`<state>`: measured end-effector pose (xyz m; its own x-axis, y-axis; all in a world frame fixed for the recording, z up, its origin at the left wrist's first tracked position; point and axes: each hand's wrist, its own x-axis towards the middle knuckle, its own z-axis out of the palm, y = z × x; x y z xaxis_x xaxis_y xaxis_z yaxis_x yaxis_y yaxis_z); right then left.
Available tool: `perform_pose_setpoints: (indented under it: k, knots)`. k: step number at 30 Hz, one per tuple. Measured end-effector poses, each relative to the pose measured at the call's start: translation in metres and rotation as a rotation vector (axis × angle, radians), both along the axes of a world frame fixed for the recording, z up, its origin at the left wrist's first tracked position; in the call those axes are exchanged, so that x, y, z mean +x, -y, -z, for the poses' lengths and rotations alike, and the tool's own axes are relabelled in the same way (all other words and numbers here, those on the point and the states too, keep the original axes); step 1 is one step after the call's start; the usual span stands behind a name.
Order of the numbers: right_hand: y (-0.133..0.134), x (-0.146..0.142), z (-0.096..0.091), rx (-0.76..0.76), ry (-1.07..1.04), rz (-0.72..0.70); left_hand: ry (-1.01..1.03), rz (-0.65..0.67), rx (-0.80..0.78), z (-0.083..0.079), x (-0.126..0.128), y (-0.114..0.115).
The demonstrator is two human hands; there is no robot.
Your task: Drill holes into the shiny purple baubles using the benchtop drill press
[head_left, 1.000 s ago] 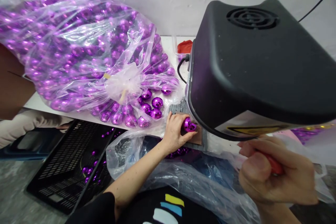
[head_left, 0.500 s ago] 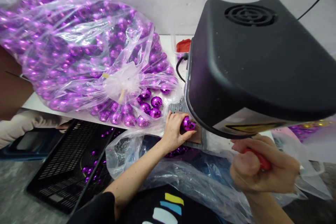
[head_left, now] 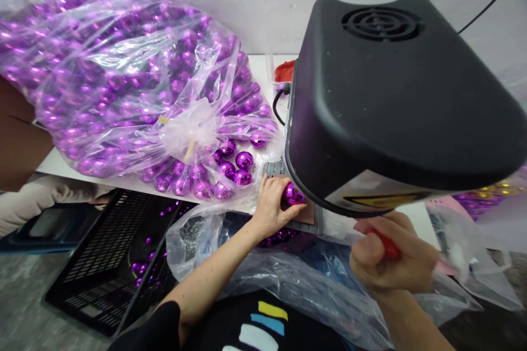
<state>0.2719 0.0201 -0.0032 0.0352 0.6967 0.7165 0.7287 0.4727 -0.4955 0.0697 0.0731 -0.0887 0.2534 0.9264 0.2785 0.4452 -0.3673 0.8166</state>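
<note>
My left hand (head_left: 272, 205) is closed round a shiny purple ball (head_left: 292, 194) and holds it on the small brown plate (head_left: 308, 213) under the front of a big black machine (head_left: 391, 98). My right hand (head_left: 389, 260) is a fist round a red handle (head_left: 385, 244) at the machine's lower front. Most of the handle is hidden by my fingers.
A large clear bag (head_left: 123, 77) full of purple balls lies on the white table (head_left: 57, 162) at the left, with a few loose balls (head_left: 239, 167) at its mouth. A black crate (head_left: 111, 258) stands on the floor below. Clear plastic bags (head_left: 304, 285) cover my lap.
My right hand with the red handle has moved left and slightly toward me. The left hand keeps the ball on the plate.
</note>
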Motion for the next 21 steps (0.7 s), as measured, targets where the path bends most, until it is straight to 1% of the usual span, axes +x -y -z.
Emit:
perform_pose_setpoints:
  k: [5, 7, 8, 10, 13, 14, 15, 16, 17, 18, 19, 21]
  knots:
    - [-0.027, -0.009, 0.024, 0.126, 0.115, 0.036, 0.016, -0.006, 0.010, 0.002, 0.000, 0.000]
    - [-0.031, -0.010, 0.025, 0.132, 0.144, 0.032, 0.000, -0.017, 0.029, 0.000, 0.000, 0.000]
    - [-0.030, -0.009, 0.021, 0.125, 0.159, 0.021, -0.011, -0.019, 0.035, -0.002, 0.000, -0.001]
    - [-0.022, -0.005, 0.003, 0.103, 0.185, -0.005, -0.032, -0.016, 0.038, -0.006, 0.000, -0.001]
    - [-0.010, -0.001, -0.040, 0.069, 0.194, -0.027, -0.047, -0.004, 0.031, -0.009, 0.001, -0.002]
    - [-0.010, 0.000, -0.056, 0.054, 0.178, -0.011, -0.044, -0.001, 0.031, -0.010, 0.001, -0.003]
    - [-0.012, -0.001, -0.071, 0.054, 0.124, 0.048, -0.036, 0.002, 0.034, -0.010, 0.001, -0.003]
    - [-0.018, -0.001, -0.084, 0.065, 0.048, 0.147, -0.025, 0.007, 0.042, -0.011, 0.001, -0.003]
    - [-0.026, -0.002, -0.096, 0.027, 0.010, 0.246, -0.012, 0.011, 0.055, -0.012, 0.001, -0.003]
    - [-0.036, -0.002, -0.106, 0.009, -0.052, 0.265, 0.002, 0.015, 0.070, -0.014, 0.000, -0.002]
    - [-0.047, -0.003, -0.113, -0.020, -0.124, 0.247, 0.013, 0.019, 0.085, -0.016, -0.001, -0.001]
    - [-0.068, -0.003, -0.122, -0.092, -0.270, 0.146, 0.026, 0.033, 0.098, -0.022, -0.007, 0.004]
